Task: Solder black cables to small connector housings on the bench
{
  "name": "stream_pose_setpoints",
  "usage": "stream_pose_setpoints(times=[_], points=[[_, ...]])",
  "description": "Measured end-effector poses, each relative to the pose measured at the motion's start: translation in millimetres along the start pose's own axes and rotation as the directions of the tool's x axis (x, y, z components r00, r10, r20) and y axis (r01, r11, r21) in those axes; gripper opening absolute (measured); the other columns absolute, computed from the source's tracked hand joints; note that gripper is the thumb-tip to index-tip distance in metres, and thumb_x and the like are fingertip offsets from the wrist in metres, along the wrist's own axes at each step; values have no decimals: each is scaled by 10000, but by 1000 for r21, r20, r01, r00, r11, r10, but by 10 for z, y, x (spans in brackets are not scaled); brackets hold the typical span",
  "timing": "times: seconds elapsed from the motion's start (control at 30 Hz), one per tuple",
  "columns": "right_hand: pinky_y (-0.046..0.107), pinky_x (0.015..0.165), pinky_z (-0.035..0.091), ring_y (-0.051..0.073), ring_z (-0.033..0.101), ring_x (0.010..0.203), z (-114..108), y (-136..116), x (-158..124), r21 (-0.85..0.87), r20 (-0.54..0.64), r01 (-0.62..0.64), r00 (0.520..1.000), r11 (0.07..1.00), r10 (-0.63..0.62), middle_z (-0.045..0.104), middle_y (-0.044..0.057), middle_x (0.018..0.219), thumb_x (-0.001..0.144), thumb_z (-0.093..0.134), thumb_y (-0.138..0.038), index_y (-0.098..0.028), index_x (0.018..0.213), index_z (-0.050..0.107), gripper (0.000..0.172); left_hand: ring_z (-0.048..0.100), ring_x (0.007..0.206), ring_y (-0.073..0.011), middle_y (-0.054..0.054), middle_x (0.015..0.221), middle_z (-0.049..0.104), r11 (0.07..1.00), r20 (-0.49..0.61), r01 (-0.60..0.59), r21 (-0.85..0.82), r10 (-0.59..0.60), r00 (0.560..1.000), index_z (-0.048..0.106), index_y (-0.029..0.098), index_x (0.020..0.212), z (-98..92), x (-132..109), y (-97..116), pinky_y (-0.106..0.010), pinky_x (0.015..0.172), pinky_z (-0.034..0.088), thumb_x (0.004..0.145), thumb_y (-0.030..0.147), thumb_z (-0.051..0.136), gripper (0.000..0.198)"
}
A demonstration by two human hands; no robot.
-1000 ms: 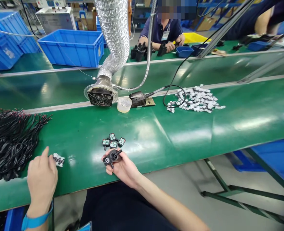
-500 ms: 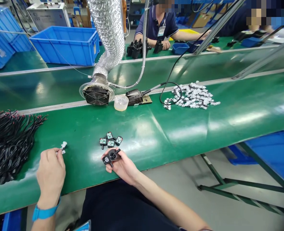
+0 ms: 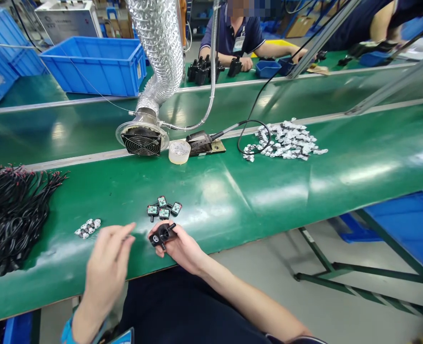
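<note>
My right hand (image 3: 178, 246) is closed around a black plastic pump-like housing (image 3: 163, 234) with short pipe stubs and a round opening facing up. Left of it, my left hand (image 3: 109, 258) hangs over the bench with its fingers stretched and slightly apart; I see nothing in them. A small cluster of white-and-black pieces (image 3: 88, 228) lies on the green bench just beyond that hand. Several black housings with green circuit boards (image 3: 164, 207) sit together right behind the held one.
Bundled black cables (image 3: 14, 220) cover the left of the bench. Further back are a fan-fronted duct (image 3: 142, 138), a tape roll (image 3: 179, 152), a soldering iron holder (image 3: 200, 142) and a heap of white pieces (image 3: 290, 138). A co-worker (image 3: 233, 38) sits across, near blue bins.
My left hand has let go of the small white pieces, leaving them on the bench, and has moved right toward the black housing. My right hand keeps its hold almost unmoved.
</note>
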State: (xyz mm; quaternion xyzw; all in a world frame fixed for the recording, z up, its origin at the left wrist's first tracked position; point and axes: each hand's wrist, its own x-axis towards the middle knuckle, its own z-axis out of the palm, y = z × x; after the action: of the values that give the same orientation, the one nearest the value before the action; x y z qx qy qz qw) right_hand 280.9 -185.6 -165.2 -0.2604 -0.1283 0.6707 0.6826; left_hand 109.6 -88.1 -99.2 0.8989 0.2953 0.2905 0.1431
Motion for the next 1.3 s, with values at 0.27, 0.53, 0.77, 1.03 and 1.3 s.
stream_pose_setpoints(times=[0.27,0.53,0.77,1.03,1.3], points=[[286,635,438,155,563,682,-47,55,-17,-21,5,51,999,998,-51,633,33,846,988,542,-481,-195,1065,661,320,679,905,-127,-73,1082,676,980,48,-91,-175,101,994,406,205,1515,348,-45,391,-217,834,537,1000,103,505,535],[261,620,445,137,527,687,-4,14,-30,-32,-3,64,998,997,-64,620,30,861,963,579,-497,-192,1024,668,323,705,1035,-187,-125,1201,724,951,-92,-249,-181,236,967,615,146,1194,418,-101,312,-296,898,561,865,-9,676,369],[275,626,445,141,506,684,-27,29,-35,-26,-34,35,999,999,-36,561,9,809,943,599,-507,-197,1016,654,322,684,795,-134,-146,1207,726,945,-124,-229,-234,204,971,657,150,1111,450,-116,335,-275,747,553,836,-63,671,347],[284,640,454,145,506,689,-76,77,-39,12,-29,28,999,1000,-28,580,8,818,957,592,-517,-214,1068,657,329,657,694,-102,-110,1201,733,942,-138,-181,-282,147,980,673,169,1034,478,-38,393,-255,703,543,848,-41,669,280],[276,639,466,139,492,690,-36,33,-60,12,-52,17,999,1000,-16,572,5,840,938,613,-561,-219,1072,667,371,694,1028,-189,-120,1200,711,941,-145,-207,-269,173,974,660,160,1064,549,-95,332,-307,867,546,854,-25,668,280]])
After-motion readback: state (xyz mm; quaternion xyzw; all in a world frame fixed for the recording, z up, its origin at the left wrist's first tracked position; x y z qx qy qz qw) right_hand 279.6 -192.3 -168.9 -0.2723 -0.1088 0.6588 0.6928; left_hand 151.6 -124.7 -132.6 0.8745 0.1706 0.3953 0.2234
